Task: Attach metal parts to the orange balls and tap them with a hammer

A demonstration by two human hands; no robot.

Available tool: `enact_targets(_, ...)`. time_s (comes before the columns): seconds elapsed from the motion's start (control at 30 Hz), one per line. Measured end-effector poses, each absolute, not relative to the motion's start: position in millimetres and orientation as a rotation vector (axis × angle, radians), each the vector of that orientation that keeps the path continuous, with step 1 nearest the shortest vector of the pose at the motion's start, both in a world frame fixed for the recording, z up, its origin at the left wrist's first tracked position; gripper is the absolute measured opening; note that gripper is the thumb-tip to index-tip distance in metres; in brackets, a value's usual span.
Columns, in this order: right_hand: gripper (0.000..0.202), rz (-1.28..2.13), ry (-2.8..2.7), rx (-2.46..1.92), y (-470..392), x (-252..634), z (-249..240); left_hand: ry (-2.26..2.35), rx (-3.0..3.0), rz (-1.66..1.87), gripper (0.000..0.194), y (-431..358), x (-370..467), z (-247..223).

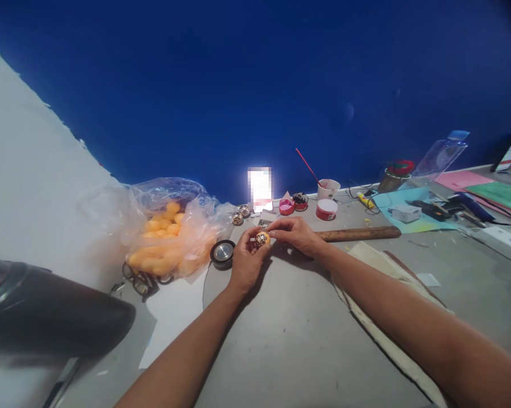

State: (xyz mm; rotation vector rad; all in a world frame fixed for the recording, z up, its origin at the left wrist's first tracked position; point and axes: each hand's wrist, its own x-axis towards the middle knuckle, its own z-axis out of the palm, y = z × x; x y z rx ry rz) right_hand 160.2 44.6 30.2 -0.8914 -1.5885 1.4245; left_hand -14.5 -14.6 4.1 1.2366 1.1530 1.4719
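A small orange ball with shiny gold-coloured pieces on its face is held between the fingers of my left hand. My right hand comes in from the right, its fingers pinched together at the ball's upper right edge; whether they grip a small piece is too small to tell. Just left of my left hand sits a round black container with a metallic centre. Behind the hands, shiny round ornaments stand by a clear plastic bag of orange balls.
A wooden stick lies right of my right hand. Farther back are a red-rimmed tub, a paper cup with a red stick, and a bright screen. Cloth lies under my right forearm. Glasses rest by the bag.
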Motion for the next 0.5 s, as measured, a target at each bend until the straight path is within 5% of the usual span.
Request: enact_targets(0.5, 0.03, 1.394, -1.644, -0.85, 44.9, 161.3, 27.8, 1.213, 1.22, 1.456, 0.046, -12.6, -16.4, 0.6)
